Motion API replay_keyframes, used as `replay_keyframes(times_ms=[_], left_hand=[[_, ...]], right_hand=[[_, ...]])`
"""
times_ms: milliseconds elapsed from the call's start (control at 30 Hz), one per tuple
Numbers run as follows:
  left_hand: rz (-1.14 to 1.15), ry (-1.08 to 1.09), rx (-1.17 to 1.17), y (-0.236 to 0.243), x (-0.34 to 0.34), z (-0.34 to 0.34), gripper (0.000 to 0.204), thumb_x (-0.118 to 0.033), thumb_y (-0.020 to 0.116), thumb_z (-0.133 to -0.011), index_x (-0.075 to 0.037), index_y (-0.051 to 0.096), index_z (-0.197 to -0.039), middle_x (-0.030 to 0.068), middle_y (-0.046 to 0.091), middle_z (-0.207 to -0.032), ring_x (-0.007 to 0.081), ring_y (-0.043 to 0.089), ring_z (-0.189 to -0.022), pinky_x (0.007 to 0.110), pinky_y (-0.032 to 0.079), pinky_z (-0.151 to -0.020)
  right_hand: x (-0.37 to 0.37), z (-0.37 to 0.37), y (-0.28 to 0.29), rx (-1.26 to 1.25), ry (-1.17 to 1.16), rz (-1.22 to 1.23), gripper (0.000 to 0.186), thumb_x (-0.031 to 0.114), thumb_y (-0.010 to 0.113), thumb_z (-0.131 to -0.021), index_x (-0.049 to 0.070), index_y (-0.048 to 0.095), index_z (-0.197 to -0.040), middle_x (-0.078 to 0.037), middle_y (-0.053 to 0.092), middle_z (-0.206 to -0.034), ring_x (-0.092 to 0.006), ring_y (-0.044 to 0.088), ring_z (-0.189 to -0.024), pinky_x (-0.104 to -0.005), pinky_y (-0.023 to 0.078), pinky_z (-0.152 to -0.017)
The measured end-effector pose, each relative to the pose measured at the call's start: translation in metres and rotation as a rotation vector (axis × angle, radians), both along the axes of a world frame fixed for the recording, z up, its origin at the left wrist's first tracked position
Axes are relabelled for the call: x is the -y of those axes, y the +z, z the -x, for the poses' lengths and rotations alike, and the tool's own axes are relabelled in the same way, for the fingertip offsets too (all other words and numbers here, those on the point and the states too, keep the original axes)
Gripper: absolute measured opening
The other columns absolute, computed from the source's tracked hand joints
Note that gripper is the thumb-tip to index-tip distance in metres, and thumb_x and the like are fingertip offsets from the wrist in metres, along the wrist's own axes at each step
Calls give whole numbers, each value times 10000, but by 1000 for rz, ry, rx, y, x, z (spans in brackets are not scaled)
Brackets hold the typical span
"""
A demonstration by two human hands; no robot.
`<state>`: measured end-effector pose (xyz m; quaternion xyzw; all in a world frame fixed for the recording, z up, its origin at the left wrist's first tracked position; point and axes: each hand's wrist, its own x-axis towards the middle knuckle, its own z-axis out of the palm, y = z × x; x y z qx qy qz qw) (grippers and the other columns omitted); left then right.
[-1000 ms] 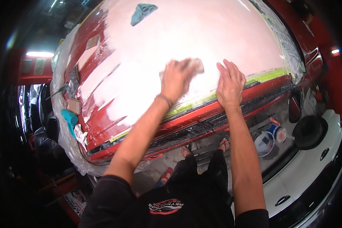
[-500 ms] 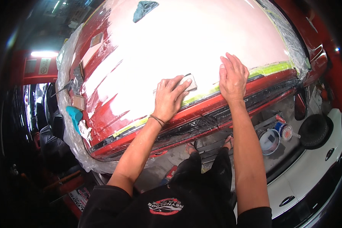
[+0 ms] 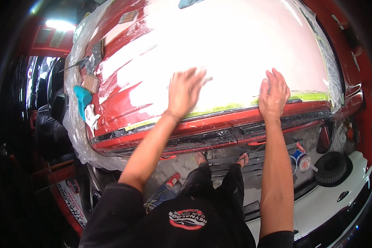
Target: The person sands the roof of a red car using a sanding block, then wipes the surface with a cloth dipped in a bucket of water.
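Note:
My left hand [image 3: 184,93], smeared by motion, is on the pale, whitish-pink surface of a red car roof [image 3: 231,45]. A small pale sanding block [image 3: 208,79] shows past its fingertips, mostly hidden under the hand. My right hand [image 3: 274,95] lies on the roof near its close edge, palm down with the fingers stretched out, and holds nothing. Yellow-green tape [image 3: 310,97] runs along that edge between the pale surface and the red rail.
A teal bottle-like object [image 3: 82,96], a crumpled white rag [image 3: 91,115] and a brown block [image 3: 91,83] sit at the roof's left end, by plastic sheeting [image 3: 72,124]. A blue-green cloth [image 3: 189,3] lies far off. Below right are a tin [image 3: 304,162], a tire [image 3: 331,168] and a white car [image 3: 339,206].
My view has shifted, so the roof sits differently in the picture. The left hand has turned with its fingers pointing farther away, over the block. My right hand still rests near the roof edge.

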<state>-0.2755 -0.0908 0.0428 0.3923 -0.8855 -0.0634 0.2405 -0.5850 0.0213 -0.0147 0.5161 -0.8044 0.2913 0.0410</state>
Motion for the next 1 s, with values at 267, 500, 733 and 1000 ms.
replay_keyframes(times_ms=[267,500,733,1000], left_hand=[[24,95,-135,5,55,-6,368,-221,782,-1015,-192,818,-1380,120,765,-1356,369,649,-1216,503,522,-1082],[72,231,-221,-19,38,4,333,-112,795,-940,-160,809,-1269,134,758,-1277,395,641,-1225,530,492,-1106],[221,710,-18,-4,16,-255,393,-124,751,-1004,-132,779,-1396,201,729,-1264,391,636,-1206,528,500,-1129],[34,420,-198,-13,-4,14,331,-41,704,-942,-105,797,-1253,188,709,-1380,379,634,-1290,547,477,-1167]], right_hand=[[8,1,-13,-96,103,67,414,311,618,-1134,175,680,-1520,-89,624,-1635,-314,537,-1553,-580,343,-1299],[3,18,-11,-113,121,78,407,303,608,-1139,114,723,-1480,-132,672,-1592,-371,603,-1480,-536,420,-1261],[9,7,-11,-94,119,103,407,285,611,-1141,93,718,-1484,-129,672,-1593,-370,604,-1477,-536,424,-1254],[7,9,-11,-127,150,97,409,285,603,-1150,70,726,-1475,-157,675,-1586,-376,613,-1466,-520,443,-1244]])
